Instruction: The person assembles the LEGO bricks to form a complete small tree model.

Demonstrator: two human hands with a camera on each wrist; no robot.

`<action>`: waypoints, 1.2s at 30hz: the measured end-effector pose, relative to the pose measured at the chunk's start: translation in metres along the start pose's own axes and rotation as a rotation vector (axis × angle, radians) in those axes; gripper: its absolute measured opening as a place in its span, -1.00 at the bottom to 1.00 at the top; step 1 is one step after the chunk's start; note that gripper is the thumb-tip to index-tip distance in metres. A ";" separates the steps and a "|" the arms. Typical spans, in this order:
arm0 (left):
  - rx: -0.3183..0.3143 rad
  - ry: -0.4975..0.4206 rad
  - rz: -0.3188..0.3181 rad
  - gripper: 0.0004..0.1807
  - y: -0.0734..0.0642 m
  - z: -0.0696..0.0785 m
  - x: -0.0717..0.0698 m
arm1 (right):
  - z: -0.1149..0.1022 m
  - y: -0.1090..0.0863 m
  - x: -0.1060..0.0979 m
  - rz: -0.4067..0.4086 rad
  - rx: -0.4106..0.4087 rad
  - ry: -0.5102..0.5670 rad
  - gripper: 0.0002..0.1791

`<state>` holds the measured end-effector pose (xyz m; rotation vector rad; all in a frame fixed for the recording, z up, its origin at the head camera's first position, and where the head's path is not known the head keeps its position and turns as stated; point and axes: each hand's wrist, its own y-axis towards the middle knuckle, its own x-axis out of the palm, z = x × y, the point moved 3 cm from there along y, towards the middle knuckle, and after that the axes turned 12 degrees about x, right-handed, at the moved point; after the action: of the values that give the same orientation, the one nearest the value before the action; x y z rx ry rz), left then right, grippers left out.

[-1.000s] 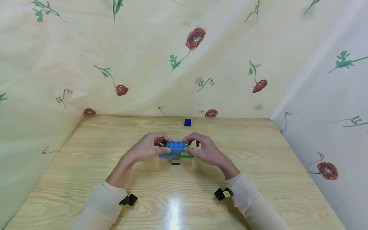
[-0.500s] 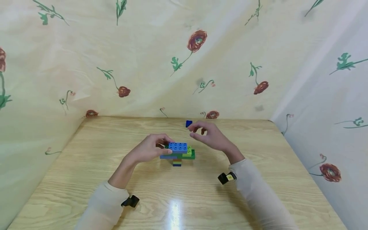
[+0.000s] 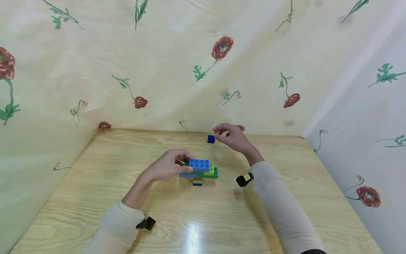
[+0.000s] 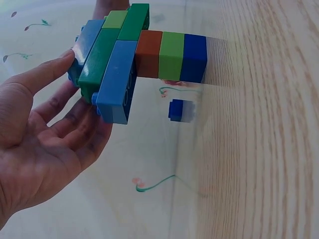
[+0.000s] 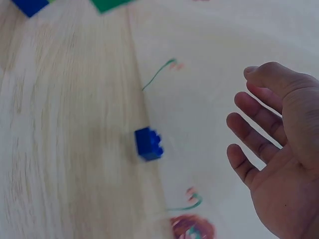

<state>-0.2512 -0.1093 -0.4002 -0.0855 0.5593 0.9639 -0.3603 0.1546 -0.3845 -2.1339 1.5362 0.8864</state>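
A structure of toy building bricks stands upright on the table, its narrow stem made of an orange, a lime-green (image 4: 171, 56) and a dark blue brick (image 4: 195, 58). Wider green and blue bricks spread above that stem, topped by a light blue brick (image 3: 200, 164). My left hand (image 3: 168, 164) holds this upper part at its left end, thumb in front and fingers behind. Farther back, a small dark blue brick (image 3: 210, 139) sits by itself, studs up. Just right of it my right hand (image 3: 235, 137) hovers with loosely bent fingers, holding nothing; the right wrist view shows a gap between them.
The wooden table (image 3: 177, 218) ends at the back against a flower-printed cloth (image 3: 165, 70), which also rises at both sides. A dark strap-on device (image 3: 243, 180) sits at the right wrist, another (image 3: 146, 223) at the left.
My right hand has let go of the brick structure and moved back to beside the small dark blue brick. The left hand keeps its hold. The head view has shifted slightly.
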 end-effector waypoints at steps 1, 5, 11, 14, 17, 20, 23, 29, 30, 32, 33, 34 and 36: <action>0.002 0.001 -0.001 -0.71 0.000 0.000 0.000 | 0.004 0.002 0.001 0.005 0.016 -0.003 -0.70; 0.008 0.004 -0.009 -0.71 0.001 -0.002 0.001 | 0.020 0.011 0.004 0.026 0.072 0.006 -0.69; 0.019 0.001 -0.007 -0.70 0.000 -0.003 0.001 | 0.041 0.026 0.012 0.027 0.132 0.065 -0.64; 0.033 0.010 -0.001 -0.70 -0.001 -0.002 0.001 | 0.050 0.034 0.019 0.008 0.154 0.095 -0.58; 0.033 0.019 0.000 -0.70 -0.003 -0.002 0.000 | 0.057 0.040 0.025 -0.014 0.180 0.114 -0.54; 0.025 0.024 -0.001 -0.70 -0.003 -0.001 0.001 | 0.061 0.042 0.030 -0.031 0.209 0.123 -0.51; 0.016 0.023 -0.002 -0.69 -0.001 -0.002 0.002 | 0.065 0.043 0.033 -0.056 0.256 0.111 -0.49; 0.019 0.027 -0.002 -0.69 -0.002 -0.002 0.002 | 0.078 0.050 0.042 -0.082 0.301 0.033 -0.51; 0.018 0.027 -0.001 -0.69 -0.002 -0.002 0.002 | 0.079 0.050 0.043 -0.082 0.303 0.022 -0.52; 0.016 0.025 0.001 -0.69 -0.002 -0.002 0.002 | 0.080 0.050 0.045 -0.088 0.319 0.028 -0.54; 0.016 0.024 0.002 -0.69 -0.002 -0.002 0.001 | 0.080 0.050 0.046 -0.090 0.334 0.044 -0.55; 0.014 0.020 0.003 -0.69 -0.002 -0.003 0.001 | 0.080 0.050 0.046 -0.091 0.348 0.060 -0.56; 0.017 0.019 0.000 -0.68 -0.002 -0.003 0.001 | 0.080 0.050 0.047 -0.087 0.372 0.092 -0.58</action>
<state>-0.2504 -0.1104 -0.4034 -0.0793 0.5848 0.9594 -0.4192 0.1541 -0.4721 -1.9730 1.5009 0.4365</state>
